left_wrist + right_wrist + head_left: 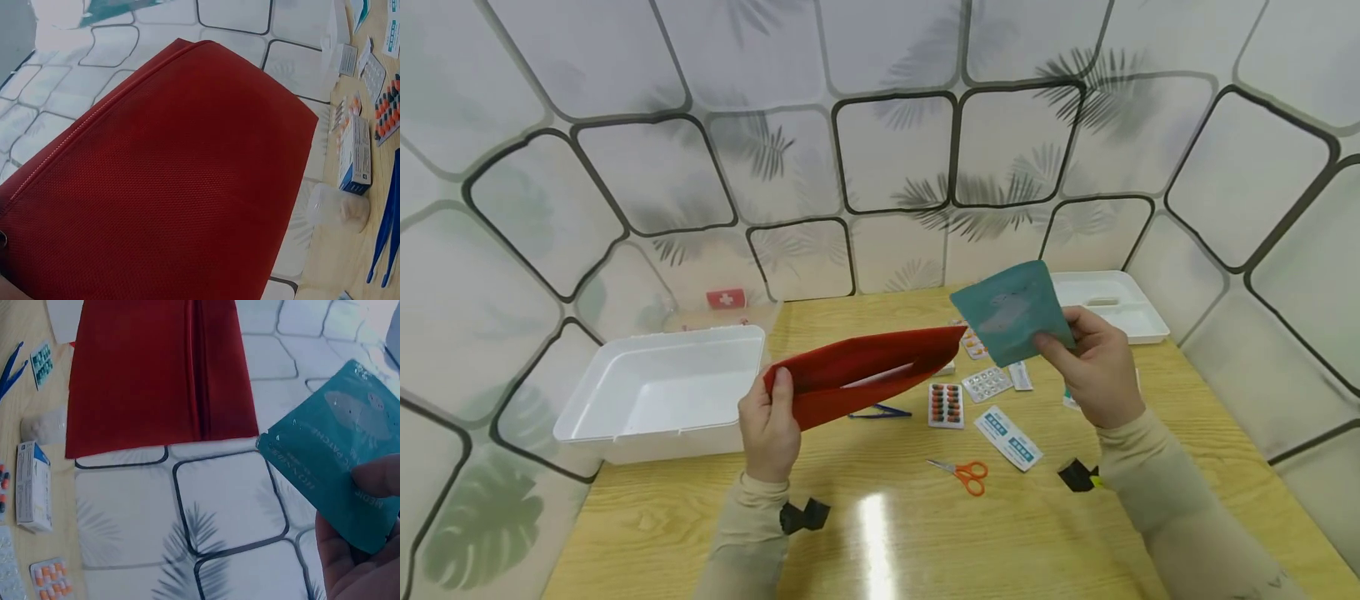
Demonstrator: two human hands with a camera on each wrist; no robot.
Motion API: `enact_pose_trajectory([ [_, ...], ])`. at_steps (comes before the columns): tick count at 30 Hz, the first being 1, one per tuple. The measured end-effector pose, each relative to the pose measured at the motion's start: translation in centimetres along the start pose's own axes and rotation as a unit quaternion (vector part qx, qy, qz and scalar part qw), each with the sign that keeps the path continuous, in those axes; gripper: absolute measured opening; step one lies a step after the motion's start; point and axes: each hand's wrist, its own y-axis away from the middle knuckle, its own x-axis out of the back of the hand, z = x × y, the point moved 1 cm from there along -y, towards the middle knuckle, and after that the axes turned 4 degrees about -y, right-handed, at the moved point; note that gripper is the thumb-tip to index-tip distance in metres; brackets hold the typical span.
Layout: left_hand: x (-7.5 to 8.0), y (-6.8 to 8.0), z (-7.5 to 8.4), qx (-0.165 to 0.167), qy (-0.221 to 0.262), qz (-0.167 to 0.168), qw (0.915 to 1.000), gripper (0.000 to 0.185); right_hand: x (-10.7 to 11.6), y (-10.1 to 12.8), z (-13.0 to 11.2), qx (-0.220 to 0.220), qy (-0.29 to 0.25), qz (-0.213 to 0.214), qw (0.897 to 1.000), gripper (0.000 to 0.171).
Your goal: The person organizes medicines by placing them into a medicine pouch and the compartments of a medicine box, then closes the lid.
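In the head view my left hand (772,429) grips one end of a red zippered pouch (865,400), thumb on its near face. The pouch is held up over the table with its mouth gaping. My right hand (1101,367) pinches a flat teal sachet (1017,312) between thumb and fingers, just beyond the pouch's right end. Printed lettering and a pale shape show on the sachet (350,444) in the right wrist view. The pouch's zipper edge (87,125) runs diagonally in the left wrist view, where most of the left hand is hidden.
A white open bin (662,392) stands at the left, a white tray (1138,321) at the back right. Between them lie orange-handled scissors (966,475), blue tweezers (883,411), a capsule blister pack (946,407), a white-and-teal packet (1008,438), a small box (356,156) and a translucent jar (337,208).
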Motion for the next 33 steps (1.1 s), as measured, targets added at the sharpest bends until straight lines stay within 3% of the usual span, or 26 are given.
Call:
enact_pose_trajectory([
  [3, -0.3, 0.0, 0.1, 0.010, 0.003, -0.024, 0.9997, 0.024, -1.1, 0.1, -0.3, 0.044, 0.053, -0.041, 0.997, 0.020],
  [7, -0.9, -0.1, 0.3, 0.021, 0.022, -0.048, 0.9984, 0.024, -2.3, 0.4, 0.3, 0.091, 0.139, -0.072, 0.983, 0.021],
  [12, -1.5, 0.0, 0.5, 0.024, 0.040, -0.061, 0.9970, 0.022, -3.6, 0.5, 1.3, 0.116, 0.189, -0.103, 0.970, 0.025],
  [17, -2.0, 0.2, 0.6, 0.026, 0.050, -0.078, 0.9954, 0.022, -4.3, 0.6, 1.5, 0.146, 0.211, -0.109, 0.960, 0.028],
  [22, -2.4, 0.2, 0.5, 0.004, 0.032, -0.084, 0.9959, 0.020, -4.4, 0.5, 1.1, 0.159, 0.195, -0.092, 0.964, 0.026],
  [26, -2.7, 0.1, 0.5, 0.000, 0.037, -0.099, 0.9944, 0.021, -4.3, 0.6, 1.5, 0.143, 0.204, -0.130, 0.960, 0.025],
  [33, -3.0, 0.0, 0.5, -0.015, 0.051, -0.110, 0.9925, 0.022, -4.1, 1.2, 2.8, 0.128, 0.314, -0.212, 0.916, 0.023],
])
